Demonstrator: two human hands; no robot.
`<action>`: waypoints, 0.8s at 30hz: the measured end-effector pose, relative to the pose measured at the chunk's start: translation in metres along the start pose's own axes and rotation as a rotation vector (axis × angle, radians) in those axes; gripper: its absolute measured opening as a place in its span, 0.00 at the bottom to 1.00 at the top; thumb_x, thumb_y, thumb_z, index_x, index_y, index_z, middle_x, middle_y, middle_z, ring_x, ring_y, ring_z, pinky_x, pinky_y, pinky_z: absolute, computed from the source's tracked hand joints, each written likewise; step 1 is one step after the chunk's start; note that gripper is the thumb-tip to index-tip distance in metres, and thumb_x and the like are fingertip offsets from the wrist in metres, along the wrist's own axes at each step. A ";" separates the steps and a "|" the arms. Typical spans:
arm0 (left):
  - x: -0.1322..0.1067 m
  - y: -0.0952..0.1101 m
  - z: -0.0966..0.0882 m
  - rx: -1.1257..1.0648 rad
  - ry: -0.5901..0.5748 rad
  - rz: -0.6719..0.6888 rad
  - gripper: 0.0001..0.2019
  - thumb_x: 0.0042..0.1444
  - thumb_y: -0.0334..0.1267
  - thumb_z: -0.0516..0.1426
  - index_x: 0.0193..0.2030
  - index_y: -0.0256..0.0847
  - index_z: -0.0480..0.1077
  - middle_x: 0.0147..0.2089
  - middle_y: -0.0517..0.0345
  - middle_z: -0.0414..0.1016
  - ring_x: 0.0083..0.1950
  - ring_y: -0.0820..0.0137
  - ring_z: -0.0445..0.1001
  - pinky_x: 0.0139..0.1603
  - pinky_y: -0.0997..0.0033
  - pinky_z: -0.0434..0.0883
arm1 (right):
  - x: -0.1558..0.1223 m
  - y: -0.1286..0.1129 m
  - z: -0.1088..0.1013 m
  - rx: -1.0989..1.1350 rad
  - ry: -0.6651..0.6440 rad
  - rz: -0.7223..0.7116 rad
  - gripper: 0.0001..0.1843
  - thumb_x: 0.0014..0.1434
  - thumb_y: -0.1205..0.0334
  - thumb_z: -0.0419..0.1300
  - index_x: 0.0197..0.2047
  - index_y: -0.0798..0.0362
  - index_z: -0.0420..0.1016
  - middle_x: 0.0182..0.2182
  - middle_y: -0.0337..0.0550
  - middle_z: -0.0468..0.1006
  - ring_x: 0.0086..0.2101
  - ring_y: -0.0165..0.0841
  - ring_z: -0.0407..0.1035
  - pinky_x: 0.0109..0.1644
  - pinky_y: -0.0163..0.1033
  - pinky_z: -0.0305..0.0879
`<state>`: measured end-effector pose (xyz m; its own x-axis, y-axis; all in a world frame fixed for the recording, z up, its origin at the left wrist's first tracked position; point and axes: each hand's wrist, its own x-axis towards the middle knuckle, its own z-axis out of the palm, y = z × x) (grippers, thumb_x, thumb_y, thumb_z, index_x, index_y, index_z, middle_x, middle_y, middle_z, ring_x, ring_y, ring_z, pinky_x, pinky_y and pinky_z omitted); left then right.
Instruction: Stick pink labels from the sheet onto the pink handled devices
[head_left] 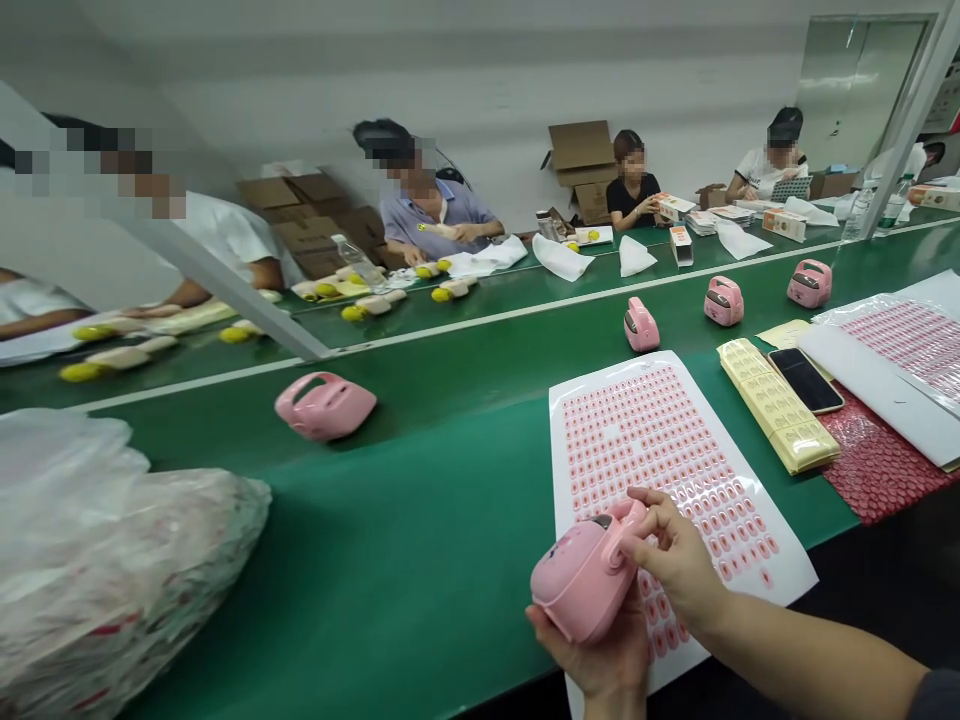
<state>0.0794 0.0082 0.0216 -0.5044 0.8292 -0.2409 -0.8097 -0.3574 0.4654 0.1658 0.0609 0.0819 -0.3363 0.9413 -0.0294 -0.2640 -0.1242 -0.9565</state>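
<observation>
A pink handheld device (581, 580) with a carry handle and a small dark window is tilted above the near table edge. My left hand (600, 655) cups it from below, fingers wrapped round its underside. My right hand (671, 555) is closed at the handle, thumb and fingertips pressed against its side; whether a small sticker lies under them cannot be seen. Partly beneath both hands lies a white sticker sheet (622, 400) with rows of small pink-and-red oval stickers and a few gaps.
Similar pink devices (326, 405) stand along the green bench (360, 560). A bulging plastic bag (112, 570) sits at left. To the right lie a yellow label stack (776, 405), a phone (806, 380) and more sticker sheets (907, 340). Several co-workers (435, 205) sit opposite.
</observation>
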 end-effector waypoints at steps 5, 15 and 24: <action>-0.002 -0.001 0.005 -0.004 0.041 0.016 0.28 0.47 0.63 0.52 0.50 0.50 0.70 0.45 0.58 0.77 0.44 0.67 0.75 0.44 0.72 0.72 | -0.001 0.003 0.001 -0.051 -0.024 -0.036 0.11 0.46 0.61 0.65 0.20 0.51 0.67 0.46 0.46 0.69 0.54 0.40 0.60 0.59 0.49 0.53; -0.005 0.000 0.012 -0.071 0.117 0.003 0.24 0.45 0.62 0.53 0.42 0.50 0.73 0.39 0.61 0.79 0.39 0.69 0.77 0.39 0.74 0.73 | -0.004 0.008 0.002 -0.277 0.042 -0.243 0.05 0.48 0.63 0.62 0.27 0.49 0.69 0.41 0.45 0.68 0.50 0.40 0.62 0.54 0.47 0.60; -0.002 0.009 0.007 -0.111 -0.128 -0.071 0.22 0.51 0.57 0.52 0.47 0.48 0.72 0.47 0.56 0.77 0.50 0.63 0.74 0.46 0.69 0.73 | -0.005 0.030 -0.032 -0.640 -0.119 -0.509 0.18 0.59 0.62 0.50 0.53 0.49 0.60 0.46 0.50 0.68 0.47 0.39 0.64 0.50 0.48 0.65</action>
<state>0.0750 0.0067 0.0324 -0.4087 0.8992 -0.1564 -0.8736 -0.3358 0.3522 0.1888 0.0629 0.0443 -0.4177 0.7899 0.4489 0.1439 0.5453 -0.8258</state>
